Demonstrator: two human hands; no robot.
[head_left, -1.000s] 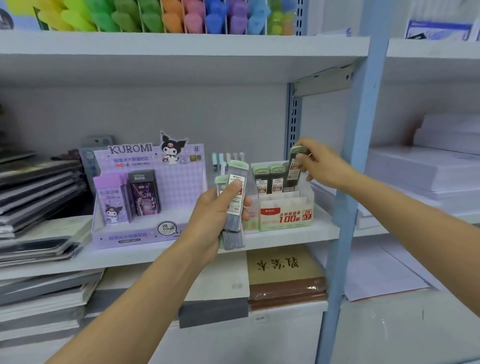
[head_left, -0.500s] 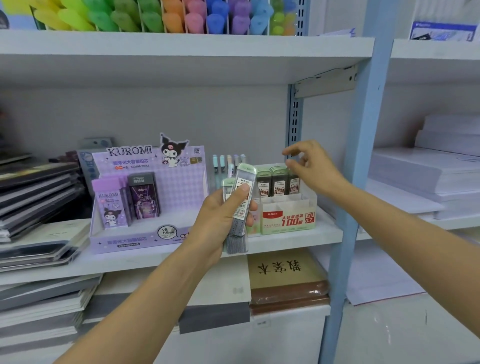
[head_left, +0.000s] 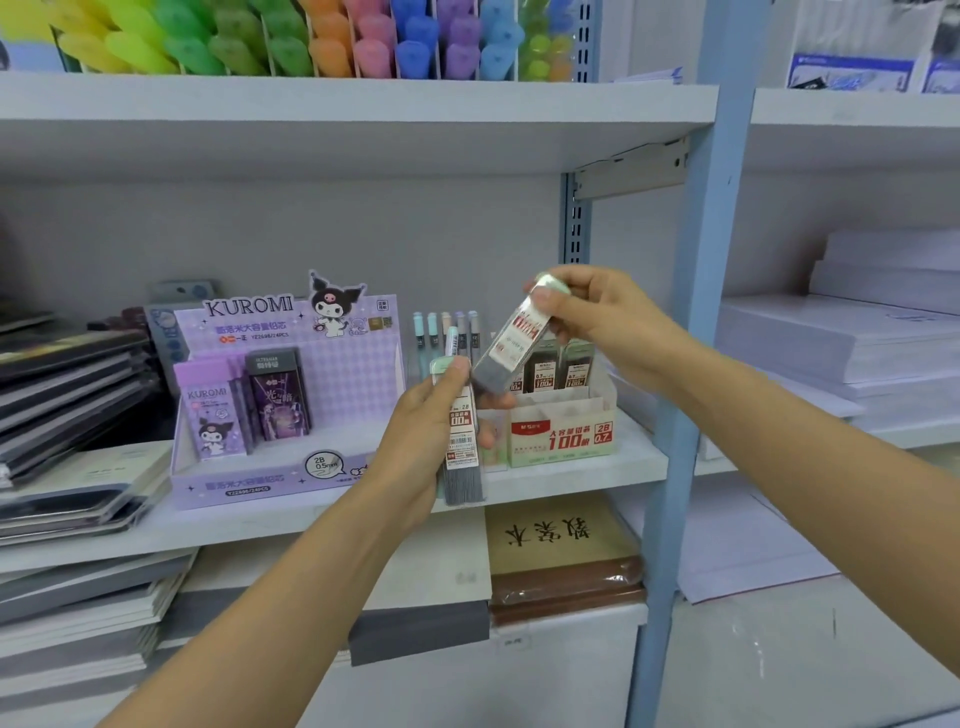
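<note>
The left hand (head_left: 421, 431) grips a few lead cases (head_left: 461, 441) upright with the thumb over their top, likely as a stock to draw from. The right hand (head_left: 597, 317) pinches a single case (head_left: 511, 345) by its green cap. It hangs tilted, its lower end near the left fingertips, probably just drawn for shelving. Behind them, the box (head_left: 561, 434) on the shelf (head_left: 639, 457) keeps more standing.

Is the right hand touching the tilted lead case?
Touching. The head view shows the right hand pinching the tilted lead case by its upper end.
</note>
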